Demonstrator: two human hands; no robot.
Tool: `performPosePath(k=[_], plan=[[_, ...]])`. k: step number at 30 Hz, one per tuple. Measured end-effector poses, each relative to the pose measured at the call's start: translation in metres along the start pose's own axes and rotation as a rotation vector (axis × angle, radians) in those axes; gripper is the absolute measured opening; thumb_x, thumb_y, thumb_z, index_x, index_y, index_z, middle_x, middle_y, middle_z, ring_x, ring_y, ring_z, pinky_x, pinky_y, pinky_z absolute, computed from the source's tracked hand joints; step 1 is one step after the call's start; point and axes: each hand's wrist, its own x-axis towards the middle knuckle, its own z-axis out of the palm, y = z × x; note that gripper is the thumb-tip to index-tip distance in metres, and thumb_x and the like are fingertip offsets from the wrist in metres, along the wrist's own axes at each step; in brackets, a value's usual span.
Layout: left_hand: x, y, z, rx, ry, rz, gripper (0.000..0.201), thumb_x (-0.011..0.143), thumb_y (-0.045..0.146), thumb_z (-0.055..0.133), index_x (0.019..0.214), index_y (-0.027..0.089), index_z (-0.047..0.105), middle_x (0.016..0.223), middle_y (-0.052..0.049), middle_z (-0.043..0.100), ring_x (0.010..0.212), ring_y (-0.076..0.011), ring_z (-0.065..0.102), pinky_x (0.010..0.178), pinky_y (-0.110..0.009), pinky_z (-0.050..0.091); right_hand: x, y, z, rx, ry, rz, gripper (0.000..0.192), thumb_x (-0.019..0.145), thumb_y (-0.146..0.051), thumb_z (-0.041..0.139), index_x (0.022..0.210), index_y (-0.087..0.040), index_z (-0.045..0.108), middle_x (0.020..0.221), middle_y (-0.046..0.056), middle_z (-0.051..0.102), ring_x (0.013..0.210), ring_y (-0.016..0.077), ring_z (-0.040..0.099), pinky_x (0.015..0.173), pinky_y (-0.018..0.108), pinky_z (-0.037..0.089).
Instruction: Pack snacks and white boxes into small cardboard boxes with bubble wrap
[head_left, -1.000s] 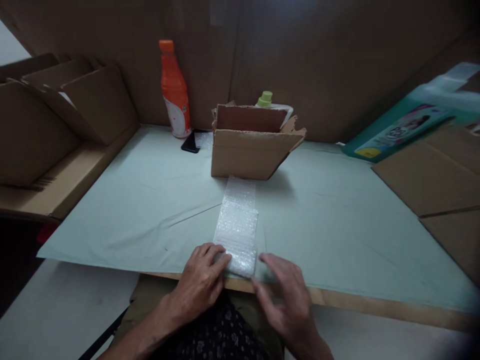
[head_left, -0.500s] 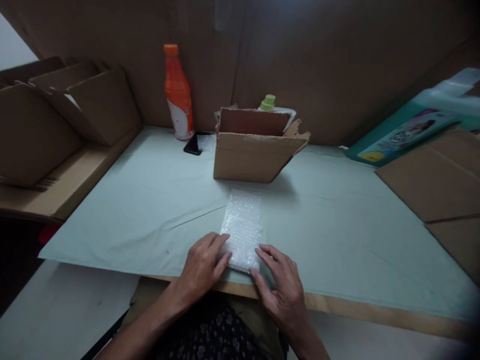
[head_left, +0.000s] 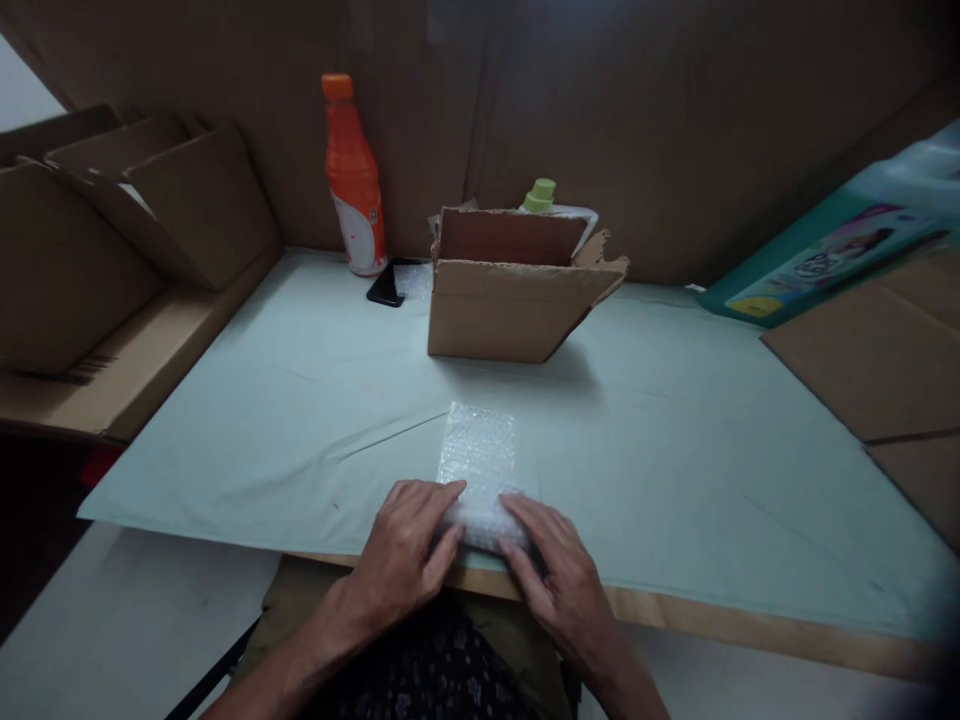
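Note:
A strip of bubble wrap (head_left: 480, 448) lies on the pale green cloth near the table's front edge. Its near end forms a thick fold or roll. My left hand (head_left: 409, 535) grips the left side of that fold between thumb and fingers. On the right side, my right hand (head_left: 551, 550) pinches the fold the same way. Whether anything sits inside the fold cannot be made out. Just beyond the wrap stands an open cardboard box (head_left: 491, 315) with ragged flaps.
An orange bottle (head_left: 354, 185) stands at the back left, beside a black phone (head_left: 385, 285) with a scrap of bubble wrap. Behind the box shows a bottle with a green cap (head_left: 540, 193). Cardboard boxes (head_left: 187, 200) line the left; a teal jug (head_left: 817, 255) leans at the right.
The near end of the bubble wrap has been folded up into a thicker roll, and its flat part is shorter. Both hands have closed in on the roll.

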Motion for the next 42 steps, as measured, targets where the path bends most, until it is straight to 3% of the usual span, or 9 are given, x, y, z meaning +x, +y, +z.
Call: performPosePath(k=[3, 7, 11, 16, 21, 25, 31, 37, 42], plan=[[0.024, -0.014, 0.01, 0.157, 0.023, -0.1, 0.035, 0.096, 0.021, 0.053, 0.13, 0.016, 0.055, 0.107, -0.011, 0.069, 0.096, -0.0261, 0.065, 0.085, -0.044, 0.053, 0.002, 0.002, 0.007, -0.148, 0.104, -0.056, 0.044, 0.096, -0.021, 0.057, 0.139, -0.021, 0.053, 0.135, 0.016, 0.062, 0.12, 0.0301, 0.061, 0.092, 0.048, 0.052], [0.036, -0.024, 0.017, 0.124, 0.133, -0.229, 0.034, 0.095, 0.029, 0.057, 0.127, 0.016, 0.058, 0.112, -0.013, 0.066, 0.104, -0.0283, 0.062, 0.092, -0.049, 0.053, 0.017, 0.008, 0.019, -0.183, -0.022, -0.09, 0.042, 0.094, -0.019, 0.056, 0.136, -0.022, 0.056, 0.133, 0.013, 0.066, 0.121, 0.0305, 0.06, 0.095, 0.048, 0.051], [0.01, -0.012, 0.017, -0.385, 0.286, -0.494, 0.053, 0.094, 0.038, 0.058, 0.142, 0.02, 0.045, 0.134, -0.016, 0.059, 0.112, -0.0254, 0.063, 0.091, -0.043, 0.055, 0.036, 0.015, 0.022, -0.076, 0.017, 0.096, 0.035, 0.097, -0.025, 0.055, 0.131, -0.02, 0.06, 0.12, 0.012, 0.072, 0.106, 0.0277, 0.067, 0.09, 0.046, 0.053], [-0.005, 0.007, 0.016, -1.137, 0.153, -0.682, 0.056, 0.082, 0.038, 0.072, 0.131, 0.015, 0.056, 0.131, -0.016, 0.064, 0.12, -0.028, 0.062, 0.102, -0.043, 0.049, 0.037, -0.003, 0.021, 0.233, -0.072, 0.231, 0.029, 0.098, -0.039, 0.055, 0.12, -0.023, 0.065, 0.109, 0.008, 0.074, 0.096, 0.0232, 0.069, 0.082, 0.036, 0.057], [0.006, 0.014, 0.014, -1.336, 0.101, -0.721, 0.05, 0.074, 0.037, 0.078, 0.117, 0.015, 0.066, 0.112, -0.01, 0.072, 0.109, -0.027, 0.065, 0.094, -0.037, 0.05, 0.021, -0.005, 0.019, 0.24, 0.102, 0.23, 0.037, 0.093, -0.048, 0.061, 0.121, -0.024, 0.066, 0.133, 0.013, 0.063, 0.123, 0.0302, 0.059, 0.1, 0.047, 0.051], [0.008, 0.019, 0.009, -1.147, -0.076, -0.605, 0.052, 0.079, 0.039, 0.072, 0.124, 0.015, 0.064, 0.111, -0.01, 0.072, 0.106, -0.0268, 0.065, 0.092, -0.035, 0.05, 0.02, 0.005, 0.005, 0.614, -0.033, 0.343, 0.078, 0.087, -0.063, 0.063, 0.149, -0.019, 0.045, 0.135, 0.019, 0.063, 0.116, 0.0312, 0.065, 0.092, 0.044, 0.056], [0.024, 0.008, 0.0, -0.45, -0.093, -0.304, 0.046, 0.088, 0.032, 0.063, 0.131, 0.019, 0.059, 0.119, -0.012, 0.069, 0.105, -0.027, 0.065, 0.091, -0.042, 0.054, 0.031, 0.008, 0.0, 0.604, -0.139, 0.486, 0.033, 0.088, -0.05, 0.065, 0.097, -0.018, 0.072, 0.086, 0.004, 0.073, 0.079, 0.0206, 0.067, 0.073, 0.03, 0.055], [0.143, 0.0, -0.051, 0.267, 0.311, 0.217, 0.052, 0.092, 0.022, 0.059, 0.143, 0.018, 0.047, 0.144, -0.016, 0.054, 0.142, -0.0314, 0.043, 0.116, -0.053, 0.037, 0.024, 0.026, 0.009, 0.631, -0.04, 0.596, 0.035, 0.084, -0.048, 0.068, 0.101, -0.018, 0.069, 0.085, 0.004, 0.072, 0.079, 0.0208, 0.066, 0.072, 0.03, 0.053], [0.225, -0.026, -0.062, 0.477, 0.341, 0.125, 0.036, 0.082, 0.008, 0.059, 0.117, 0.015, 0.064, 0.137, -0.016, 0.06, 0.142, -0.0363, 0.043, 0.115, -0.058, 0.036, 0.018, 0.033, 0.0, 0.722, -0.086, 0.562, 0.03, 0.082, -0.049, 0.068, 0.092, -0.02, 0.068, 0.076, 0.001, 0.066, 0.071, 0.0195, 0.064, 0.065, 0.028, 0.053]])
